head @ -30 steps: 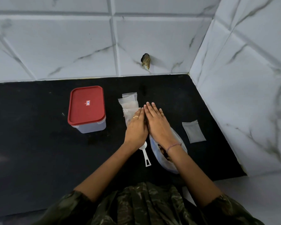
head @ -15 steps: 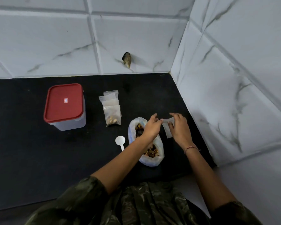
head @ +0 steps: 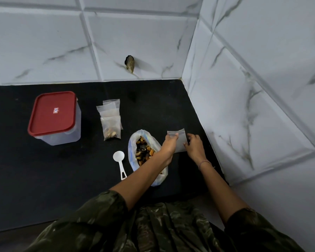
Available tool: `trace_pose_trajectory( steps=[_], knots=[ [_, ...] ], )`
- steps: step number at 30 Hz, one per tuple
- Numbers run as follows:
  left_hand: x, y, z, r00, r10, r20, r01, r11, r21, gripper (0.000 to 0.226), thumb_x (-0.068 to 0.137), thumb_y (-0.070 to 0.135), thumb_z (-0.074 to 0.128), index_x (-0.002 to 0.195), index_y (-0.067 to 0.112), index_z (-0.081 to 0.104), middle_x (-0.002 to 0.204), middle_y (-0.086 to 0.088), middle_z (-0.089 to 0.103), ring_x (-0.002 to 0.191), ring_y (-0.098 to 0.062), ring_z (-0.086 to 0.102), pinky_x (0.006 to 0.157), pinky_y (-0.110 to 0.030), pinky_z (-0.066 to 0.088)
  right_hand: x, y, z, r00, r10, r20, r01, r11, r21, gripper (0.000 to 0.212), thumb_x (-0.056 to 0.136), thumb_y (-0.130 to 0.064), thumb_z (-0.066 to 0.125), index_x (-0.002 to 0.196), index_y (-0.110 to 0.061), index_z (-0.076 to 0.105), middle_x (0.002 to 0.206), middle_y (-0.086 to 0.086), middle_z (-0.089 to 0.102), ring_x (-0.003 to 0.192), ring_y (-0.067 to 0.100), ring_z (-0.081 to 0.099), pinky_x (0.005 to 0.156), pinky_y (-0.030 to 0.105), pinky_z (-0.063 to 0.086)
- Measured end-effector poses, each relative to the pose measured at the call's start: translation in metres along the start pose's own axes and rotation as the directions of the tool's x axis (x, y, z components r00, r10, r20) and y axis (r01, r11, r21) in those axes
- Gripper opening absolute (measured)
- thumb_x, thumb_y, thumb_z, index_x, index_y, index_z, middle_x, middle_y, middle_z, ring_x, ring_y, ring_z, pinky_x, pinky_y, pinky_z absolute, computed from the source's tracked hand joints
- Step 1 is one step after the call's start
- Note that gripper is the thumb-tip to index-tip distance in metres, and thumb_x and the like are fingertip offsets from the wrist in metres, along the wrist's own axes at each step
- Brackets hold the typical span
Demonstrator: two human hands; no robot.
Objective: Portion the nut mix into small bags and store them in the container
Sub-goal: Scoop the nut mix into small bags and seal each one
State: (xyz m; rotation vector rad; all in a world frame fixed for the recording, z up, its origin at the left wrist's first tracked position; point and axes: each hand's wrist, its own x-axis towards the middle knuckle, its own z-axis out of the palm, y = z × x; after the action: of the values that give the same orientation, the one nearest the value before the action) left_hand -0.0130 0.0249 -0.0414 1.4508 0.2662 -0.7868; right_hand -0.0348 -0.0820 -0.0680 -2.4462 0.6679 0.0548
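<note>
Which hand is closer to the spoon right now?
Left. The left hand is just across the nut bag from the spoon, pinching the empty bag; the right hand is farther right, on that bag's other edge.

A black counter (head: 44,170) is seen from close above by one head-worn wide-angle camera, faced forward and down toward a tiled corner (head: 188,66).

Both forearms reach from the lower frame to right of centre. The 2 hands, left hand (head: 169,143) and right hand (head: 194,148), pinch opposite edges of a small bag (head: 180,142) with curled fingers.
</note>
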Motion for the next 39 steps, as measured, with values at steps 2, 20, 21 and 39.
trace_pose_trajectory(
  steps=[2,20,21,39],
  knots=[
    [0.0,0.001,0.002,1.0,-0.008,-0.025,0.008,1.0,-0.001,0.047,0.099,0.037,0.042,0.138,0.013,0.034,0.127,-0.011,0.052,0.115,-0.026,0.053,0.103,-0.047,0.044,0.003,0.001,0.0,1.0,0.003,0.003,-0.003,1.0,0.019,0.043,0.09,-0.005,0.058,0.132,-0.002,0.049,0.127,0.017,0.048,0.111,0.032,0.055,0.098,0.037,0.045],
    [-0.013,0.003,0.001,0.977,0.159,-0.139,-0.14,0.98,0.138,0.051,0.1,0.027,0.047,0.144,0.009,0.029,0.125,-0.007,0.055,0.112,-0.02,0.056,0.095,-0.033,0.049,-0.006,-0.008,-0.014,0.956,0.24,0.167,-0.289,0.694,0.659,0.034,0.088,-0.002,0.061,0.122,-0.002,0.059,0.108,0.011,0.065,0.088,0.013,0.059,0.061,0.014,0.045],
    [-0.013,0.005,-0.002,0.973,0.179,-0.144,-0.158,0.977,0.144,0.053,0.1,0.026,0.047,0.145,0.008,0.027,0.121,-0.005,0.056,0.113,-0.02,0.055,0.098,-0.035,0.048,-0.008,-0.012,-0.017,0.959,0.235,0.161,-0.28,0.68,0.678,0.034,0.088,-0.002,0.061,0.122,-0.002,0.059,0.106,0.01,0.065,0.084,0.011,0.059,0.059,0.013,0.044],
    [-0.049,0.034,-0.079,0.74,0.635,-0.224,-0.486,0.734,0.475,0.03,0.1,0.025,0.045,0.088,0.008,0.066,0.077,-0.011,0.065,0.069,-0.022,0.06,0.065,-0.037,0.049,-0.049,-0.088,-0.037,0.837,-0.395,-0.379,0.492,0.846,0.204,0.039,0.088,-0.012,0.061,0.125,-0.013,0.05,0.115,0.003,0.046,0.092,0.002,0.051,0.076,0.004,0.043]
  ],
)
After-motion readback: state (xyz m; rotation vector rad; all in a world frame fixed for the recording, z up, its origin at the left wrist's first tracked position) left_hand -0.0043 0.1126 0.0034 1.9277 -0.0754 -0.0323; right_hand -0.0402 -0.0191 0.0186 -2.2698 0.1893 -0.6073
